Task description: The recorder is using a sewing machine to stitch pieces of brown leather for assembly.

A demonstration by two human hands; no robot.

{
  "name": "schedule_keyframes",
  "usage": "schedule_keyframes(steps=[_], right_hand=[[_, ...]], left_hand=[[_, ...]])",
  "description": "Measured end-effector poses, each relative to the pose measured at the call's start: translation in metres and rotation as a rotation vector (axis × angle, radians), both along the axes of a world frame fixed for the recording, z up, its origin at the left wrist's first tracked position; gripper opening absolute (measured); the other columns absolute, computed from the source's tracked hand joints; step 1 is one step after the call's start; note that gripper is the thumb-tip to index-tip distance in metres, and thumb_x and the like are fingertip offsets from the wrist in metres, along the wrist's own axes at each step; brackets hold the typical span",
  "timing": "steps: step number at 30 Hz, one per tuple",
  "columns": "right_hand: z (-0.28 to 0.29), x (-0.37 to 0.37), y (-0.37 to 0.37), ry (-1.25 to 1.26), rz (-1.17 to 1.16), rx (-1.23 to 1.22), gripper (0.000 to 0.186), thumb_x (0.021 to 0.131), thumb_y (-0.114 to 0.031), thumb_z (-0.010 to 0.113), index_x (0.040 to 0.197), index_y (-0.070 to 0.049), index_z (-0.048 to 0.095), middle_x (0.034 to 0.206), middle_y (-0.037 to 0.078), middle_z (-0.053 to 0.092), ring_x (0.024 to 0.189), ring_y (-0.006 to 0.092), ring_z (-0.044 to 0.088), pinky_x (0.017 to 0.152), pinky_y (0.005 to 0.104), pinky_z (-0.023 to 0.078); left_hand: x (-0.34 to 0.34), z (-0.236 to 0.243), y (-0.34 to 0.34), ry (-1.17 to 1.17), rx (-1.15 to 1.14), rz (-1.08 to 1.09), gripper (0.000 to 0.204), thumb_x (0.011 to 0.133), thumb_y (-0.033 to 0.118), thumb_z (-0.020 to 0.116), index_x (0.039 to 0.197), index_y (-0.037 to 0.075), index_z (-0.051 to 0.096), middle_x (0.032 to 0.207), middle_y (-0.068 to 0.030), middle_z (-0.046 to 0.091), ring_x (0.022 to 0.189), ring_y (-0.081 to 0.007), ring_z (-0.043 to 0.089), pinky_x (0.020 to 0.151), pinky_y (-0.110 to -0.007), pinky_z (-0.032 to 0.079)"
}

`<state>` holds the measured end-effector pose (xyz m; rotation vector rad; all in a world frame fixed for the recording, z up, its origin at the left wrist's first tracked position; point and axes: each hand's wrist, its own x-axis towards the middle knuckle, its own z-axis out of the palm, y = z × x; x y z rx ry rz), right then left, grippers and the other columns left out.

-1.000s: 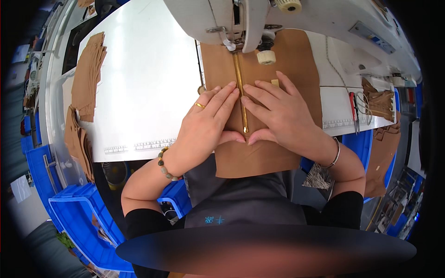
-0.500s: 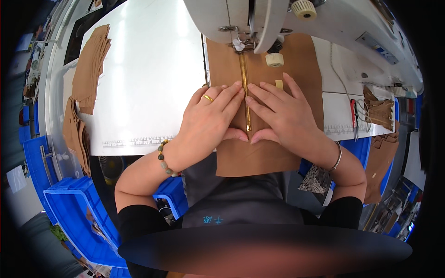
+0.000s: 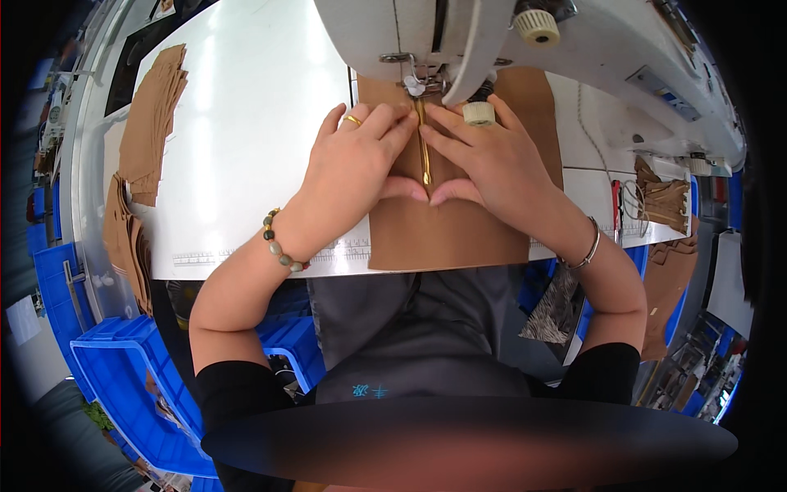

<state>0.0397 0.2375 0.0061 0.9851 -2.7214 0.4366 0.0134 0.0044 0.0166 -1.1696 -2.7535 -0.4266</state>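
Head view: zipper runs lengthwise toward the sewing machine; left grip, right grip flat, released.

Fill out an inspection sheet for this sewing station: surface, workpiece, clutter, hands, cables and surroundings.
Surface: white table, ruler strip near its front edge.
Workpiece: brown panel under the sewing machine, gold zipper running lengthwise.
Clutter: stacked brown pieces at left; red-handled tool at right.
Hands: left hand and right hand palm-down on the panel, either side of the zipper.
Cables: thin pale cord at right; its purpose cannot be told.
Surroundings: blue bin at lower left.
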Motion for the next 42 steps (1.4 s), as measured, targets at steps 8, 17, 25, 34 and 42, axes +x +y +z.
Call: schedule_keyframes(steps=[8, 17, 25, 34, 42], right_hand=[[-0.011, -0.012, 0.001, 0.001, -0.016, -0.049, 0.069, 0.072, -0.051, 0.079, 0.125, -0.008, 0.069, 0.126, 0.009, 0.068, 0.13, 0.0283, 0.057, 0.115, 0.0484, 0.037], [-0.004, -0.002, -0.001, 0.027, 0.005, -0.064, 0.059, 0.074, -0.045, 0.079, 0.119, -0.009, 0.071, 0.118, 0.007, 0.068, 0.117, 0.0264, 0.062, 0.106, 0.0434, 0.045], [-0.001, 0.003, -0.001, 0.049, 0.04, -0.15, 0.048, 0.071, -0.038, 0.082, 0.108, -0.009, 0.074, 0.105, 0.003, 0.065, 0.1, 0.0221, 0.064, 0.091, 0.0375, 0.051], [-0.006, 0.008, -0.001, 0.033, 0.019, -0.128, 0.047, 0.077, -0.035, 0.079, 0.116, -0.009, 0.072, 0.122, 0.004, 0.068, 0.118, 0.0234, 0.063, 0.102, 0.0414, 0.051], [-0.011, -0.011, 0.001, -0.002, -0.034, -0.084, 0.043, 0.082, -0.037, 0.077, 0.118, -0.014, 0.072, 0.114, 0.004, 0.07, 0.113, 0.0233, 0.064, 0.109, 0.0466, 0.046]], left_hand=[[-0.014, -0.003, 0.0, 0.01, 0.097, -0.025, 0.079, 0.068, 0.049, 0.08, 0.128, -0.001, 0.067, 0.124, -0.0092, 0.062, 0.11, -0.0302, 0.062, 0.102, -0.041, 0.049], [0.001, -0.013, -0.003, 0.01, 0.106, 0.004, 0.07, 0.074, 0.043, 0.08, 0.128, -0.001, 0.068, 0.131, -0.0111, 0.065, 0.122, -0.0309, 0.063, 0.1, -0.039, 0.054], [0.021, -0.019, -0.008, -0.026, 0.187, 0.017, 0.06, 0.082, 0.036, 0.08, 0.128, 0.0, 0.067, 0.134, -0.0123, 0.066, 0.132, -0.0314, 0.06, 0.099, -0.04, 0.056], [0.018, -0.011, -0.005, -0.021, 0.096, -0.02, 0.065, 0.078, 0.035, 0.081, 0.133, 0.002, 0.066, 0.136, -0.0124, 0.065, 0.13, -0.0331, 0.06, 0.104, -0.041, 0.053], [-0.006, -0.013, -0.002, 0.076, 0.157, -0.06, 0.06, 0.077, 0.035, 0.081, 0.125, 0.001, 0.071, 0.126, -0.0104, 0.068, 0.118, -0.0306, 0.065, 0.096, -0.038, 0.054]])
